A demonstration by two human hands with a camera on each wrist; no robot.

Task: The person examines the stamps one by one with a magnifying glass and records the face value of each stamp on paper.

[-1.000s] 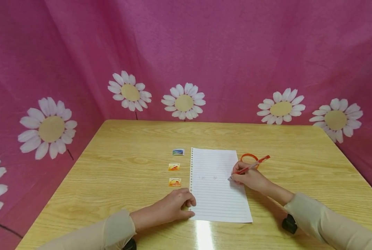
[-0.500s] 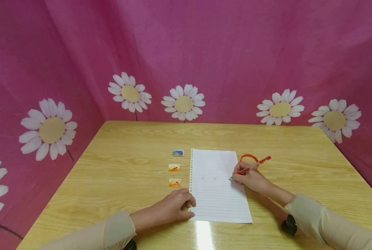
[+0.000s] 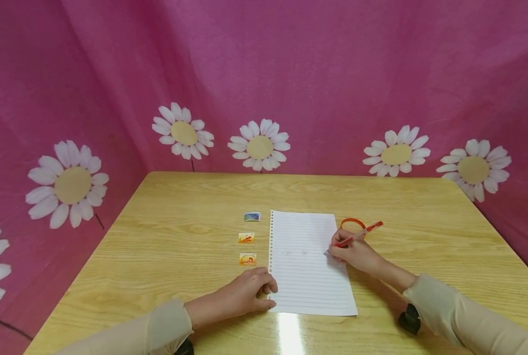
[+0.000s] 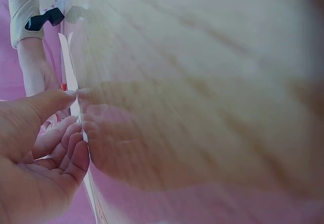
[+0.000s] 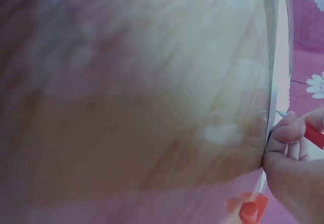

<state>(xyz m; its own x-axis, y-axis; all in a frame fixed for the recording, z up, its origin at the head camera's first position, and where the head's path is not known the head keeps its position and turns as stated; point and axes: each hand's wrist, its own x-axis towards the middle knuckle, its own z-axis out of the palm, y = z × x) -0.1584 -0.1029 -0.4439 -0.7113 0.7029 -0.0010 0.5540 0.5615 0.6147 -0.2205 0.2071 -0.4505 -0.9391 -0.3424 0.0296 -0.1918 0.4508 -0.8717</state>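
Observation:
A lined sheet of paper [image 3: 310, 291] with a punched left edge lies on the table, faint handwritten marks across its middle. My right hand [image 3: 354, 254] pinches a red pen [image 3: 370, 228] between thumb and fingers, its tip at the paper on the right side of the written row. Resting on the sheet's lower left edge is my left hand [image 3: 250, 291], with loosely bent fingers and thumb apart. In the left wrist view, the fingertips [image 4: 78, 155] touch the paper's edge. The right wrist view shows part of the pen [image 5: 314, 135] in the right hand.
Left of the sheet, three small stamp-like picture cards stand in a column: a blue one [image 3: 252, 217], a yellow one [image 3: 246, 238] and another yellow one [image 3: 248, 259]. A red ring-shaped thing [image 3: 352, 220] lies beyond the right hand. Pink flowered cloth [image 3: 317, 98] surrounds the wooden table [image 3: 193, 212].
The pen tip has shifted only slightly, and a small faint mark now shows just left of it. My left hand and the paper stay in place.

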